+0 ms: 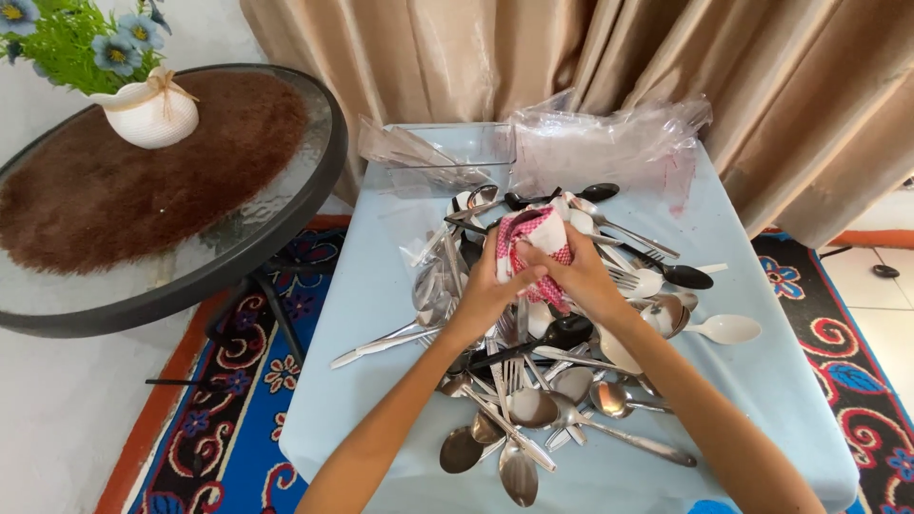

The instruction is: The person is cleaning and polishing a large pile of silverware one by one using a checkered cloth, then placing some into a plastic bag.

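head view: in the middle of the frame both hands meet over a heap of cutlery (533, 381) on a small table covered in pale blue cloth (362, 314). the left hand (490, 290) and the right hand (581, 271) are both clenched around a red-and-white checked cloth (535, 233), which is bunched up between them just above the pile. the cloth looks wrapped round something, probably a piece of cutlery being rubbed, but what is inside it is hidden, so i cannot tell what. holding it up off the heap keeps the wrapped item apart from the rest.

the heap spreads from centre to lower centre: steel spoons and forks lying crossed over one another, a few black plastic spoons (685, 276) toward the right, and a white plastic spoon (725, 329) at the right edge of the pile, clear of the hands. a steel knife (376, 345) sticks out to the left.

at the upper centre, behind the pile, clear plastic bags (609, 143) lie crumpled on the table's far end, against beige curtains (533, 57).

in the upper left stands a round glass table (286, 219) with a brown furry mat (133, 181) and a white vase of blue flowers (148, 109). a patterned blue and red rug (238, 419) covers the floor below.
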